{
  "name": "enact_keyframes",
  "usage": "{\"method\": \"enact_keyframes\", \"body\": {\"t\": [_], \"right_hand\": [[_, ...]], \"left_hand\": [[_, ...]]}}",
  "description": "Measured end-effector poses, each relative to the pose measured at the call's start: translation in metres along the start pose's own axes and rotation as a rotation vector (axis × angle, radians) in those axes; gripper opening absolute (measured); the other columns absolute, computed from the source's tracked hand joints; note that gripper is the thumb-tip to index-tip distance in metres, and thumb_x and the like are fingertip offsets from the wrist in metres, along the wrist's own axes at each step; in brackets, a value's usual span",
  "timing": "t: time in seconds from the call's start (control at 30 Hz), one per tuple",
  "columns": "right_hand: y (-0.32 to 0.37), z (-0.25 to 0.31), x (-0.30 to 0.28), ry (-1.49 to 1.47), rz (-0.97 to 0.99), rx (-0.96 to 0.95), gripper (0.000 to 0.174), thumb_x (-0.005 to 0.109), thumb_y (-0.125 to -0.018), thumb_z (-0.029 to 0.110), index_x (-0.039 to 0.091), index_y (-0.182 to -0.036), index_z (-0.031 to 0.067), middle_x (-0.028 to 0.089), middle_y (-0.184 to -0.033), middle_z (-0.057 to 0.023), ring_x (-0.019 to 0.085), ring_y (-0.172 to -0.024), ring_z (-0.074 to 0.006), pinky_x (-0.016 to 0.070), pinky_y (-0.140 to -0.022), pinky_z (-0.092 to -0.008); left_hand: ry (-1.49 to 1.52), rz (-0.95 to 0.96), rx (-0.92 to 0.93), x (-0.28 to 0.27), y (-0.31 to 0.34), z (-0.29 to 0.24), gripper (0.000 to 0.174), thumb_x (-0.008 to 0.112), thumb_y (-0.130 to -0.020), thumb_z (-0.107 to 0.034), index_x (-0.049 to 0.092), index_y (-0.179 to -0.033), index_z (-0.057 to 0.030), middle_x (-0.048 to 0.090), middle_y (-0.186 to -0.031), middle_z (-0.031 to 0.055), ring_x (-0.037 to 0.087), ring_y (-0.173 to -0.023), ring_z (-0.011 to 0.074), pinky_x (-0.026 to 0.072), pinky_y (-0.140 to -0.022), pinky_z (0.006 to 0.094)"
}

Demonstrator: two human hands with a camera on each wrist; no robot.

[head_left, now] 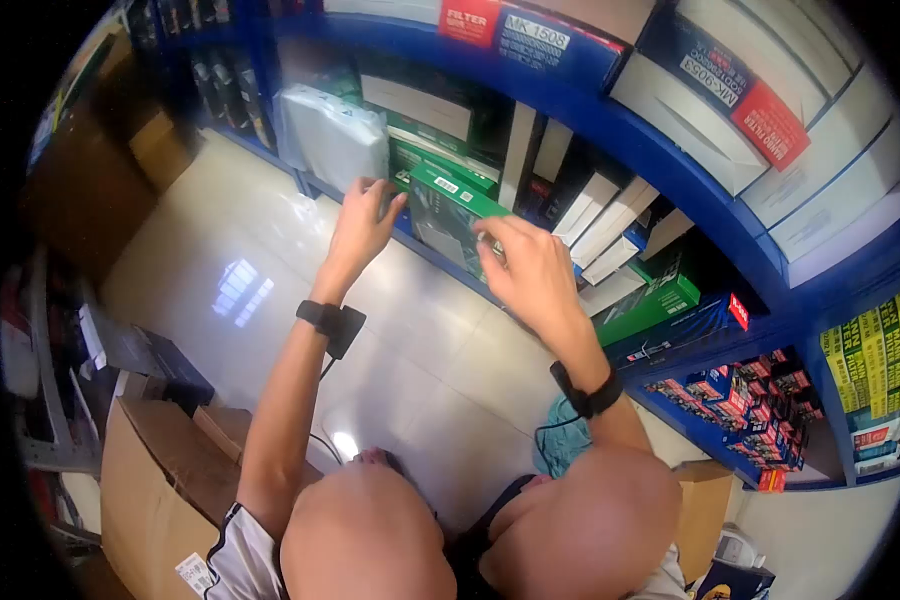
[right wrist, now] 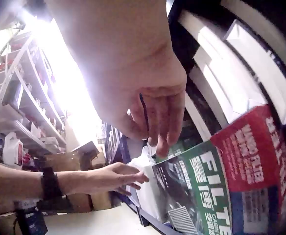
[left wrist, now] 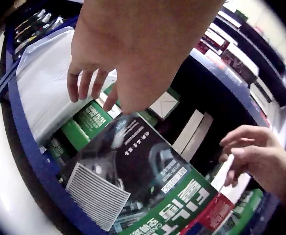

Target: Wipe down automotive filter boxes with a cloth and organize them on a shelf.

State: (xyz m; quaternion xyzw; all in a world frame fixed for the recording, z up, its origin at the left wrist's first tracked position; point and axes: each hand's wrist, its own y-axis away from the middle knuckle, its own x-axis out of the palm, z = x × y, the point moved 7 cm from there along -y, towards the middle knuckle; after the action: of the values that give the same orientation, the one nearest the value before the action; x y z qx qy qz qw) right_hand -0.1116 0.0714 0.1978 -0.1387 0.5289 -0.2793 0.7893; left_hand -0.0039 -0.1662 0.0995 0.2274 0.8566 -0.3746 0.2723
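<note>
A green and black cabin filter box (head_left: 442, 222) stands on the low blue shelf, its front printed with a pleated filter (left wrist: 98, 196). My left hand (head_left: 362, 225) is at the box's left end, fingers loosely bent and nothing between them. At the right end is my right hand (head_left: 532, 270), with its fingertips right by the box's corner. In the right wrist view, that hand's loosely curled fingers (right wrist: 157, 125) hang over the top edge of the box. Left of it on the shelf is a white plastic-wrapped package (head_left: 332, 135).
More green filter boxes (left wrist: 91, 117) sit behind. White-edged boxes (head_left: 590, 210) stand upright to the right, beside a green box (head_left: 650, 305). A blue shelf edge (head_left: 590, 95) runs overhead. Cardboard boxes (head_left: 145, 500) lie at the lower left on the tiled floor (head_left: 400, 380).
</note>
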Motion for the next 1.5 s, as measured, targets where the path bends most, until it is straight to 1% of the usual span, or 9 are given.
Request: {"method": "enact_keyframes", "body": {"t": [0.23,0.47,0.63,0.73,0.9,0.97,1.13,1.4,1.5], "right_hand": [[-0.066,-0.001,0.009,-0.162,0.252,0.042,0.041,0.074,-0.087,0.012,0.07,-0.127,0.0012,0.077,-0.114,-0.022,0.078,-0.095,-0.0343,0.0609,-0.087,-0.0454],[-0.095,-0.014,0.013,-0.093,-0.021,0.08,0.074,0.08,-0.082,0.015,0.052,-0.148,-0.0052,0.07,-0.133,-0.0242,0.074,-0.108,-0.032,0.0578,-0.095,-0.0422],[-0.126,-0.028,0.014,0.054,-0.062,0.358,0.074,0.079,-0.082,0.025,0.056,-0.144,-0.0088,0.073,-0.127,-0.0264,0.073,-0.111,-0.0361,0.0556,-0.1,-0.043],[-0.138,-0.031,0.01,-0.034,-0.071,0.323,0.051,0.073,-0.085,0.029,0.068,-0.116,-0.012,0.073,-0.114,-0.0362,0.071,-0.113,-0.0507,0.0542,-0.102,-0.0508],[-0.152,-0.044,0.018,-0.235,0.086,0.504,0.057,0.07,-0.086,0.034,0.07,-0.125,-0.0077,0.073,-0.116,-0.0351,0.073,-0.112,-0.0482,0.0539,-0.102,-0.0466],[-0.151,-0.052,0.023,-0.288,0.047,0.628,0.041,0.078,-0.085,0.021,0.073,-0.113,-0.0091,0.074,-0.111,-0.02,0.068,-0.102,-0.0265,0.0509,-0.092,-0.0387],[-0.152,-0.066,0.035,-0.395,-0.109,0.539,0.045,0.076,-0.084,0.013,0.069,-0.123,-0.0084,0.071,-0.118,-0.0213,0.066,-0.109,-0.0274,0.0498,-0.097,-0.0388],[-0.139,-0.039,0.031,-0.46,-0.175,0.663,0.064,0.072,-0.081,0.001,0.06,-0.143,-0.0055,0.066,-0.123,-0.0182,0.063,-0.109,-0.0276,0.05,-0.097,-0.0388],[-0.133,-0.032,0.038,-0.574,-0.248,0.417,0.066,0.069,-0.081,-0.005,0.058,-0.145,-0.0074,0.066,-0.119,-0.0173,0.062,-0.104,-0.0225,0.0509,-0.094,-0.0357]], "left_hand": [[-0.015,0.054,0.149,-0.036,-0.04,-0.044,0.031,0.074,-0.102,-0.029,0.075,-0.104,0.0013,0.071,-0.1,0.0227,0.071,-0.092,0.0442,0.0558,-0.082,0.05],[0.113,-0.093,0.085,-0.041,-0.088,0.005,0.027,0.074,-0.101,-0.024,0.076,-0.111,0.0017,0.077,-0.112,0.0227,0.077,-0.096,0.0372,0.0598,-0.088,0.0444],[0.097,-0.285,0.235,-0.045,-0.126,0.019,0.043,0.073,-0.093,-0.004,0.066,-0.135,-0.0016,0.067,-0.13,0.0238,0.067,-0.12,0.0402,0.0531,-0.104,0.0467],[-0.036,-0.401,0.182,-0.041,-0.166,0.046,0.053,0.07,-0.091,-0.004,0.056,-0.142,0.0001,0.064,-0.13,0.0249,0.062,-0.12,0.0434,0.0501,-0.106,0.0479],[0.186,-0.168,-0.158,-0.042,-0.213,0.081,0.045,0.066,-0.095,-0.007,0.057,-0.138,0.0036,0.067,-0.125,0.0193,0.062,-0.112,0.0315,0.0498,-0.102,0.0407],[0.375,-0.037,-0.32,-0.035,-0.216,0.092,0.041,0.062,-0.096,-0.005,0.058,-0.135,0.0031,0.068,-0.119,0.0121,0.059,-0.109,0.0232,0.0493,-0.097,0.0371],[0.549,-0.053,-0.265,-0.028,-0.211,0.08,0.029,0.053,-0.097,-0.009,0.061,-0.123,0.0011,0.059,-0.099,0.0038,0.049,-0.087,0.016,0.0435,-0.076,0.0319],[0.61,-0.138,-0.294,-0.035,-0.196,0.079,0.031,0.055,-0.099,-0.006,0.062,-0.129,-0.0019,0.066,-0.116,0.0054,0.055,-0.101,0.0171,0.0448,-0.09,0.0304],[0.742,-0.277,-0.232,-0.053,-0.172,0.073,0.028,0.06,-0.103,-0.011,0.062,-0.13,-0.0043,0.067,-0.127,0.0061,0.059,-0.112,0.0179,0.0444,-0.101,0.0335]]}}
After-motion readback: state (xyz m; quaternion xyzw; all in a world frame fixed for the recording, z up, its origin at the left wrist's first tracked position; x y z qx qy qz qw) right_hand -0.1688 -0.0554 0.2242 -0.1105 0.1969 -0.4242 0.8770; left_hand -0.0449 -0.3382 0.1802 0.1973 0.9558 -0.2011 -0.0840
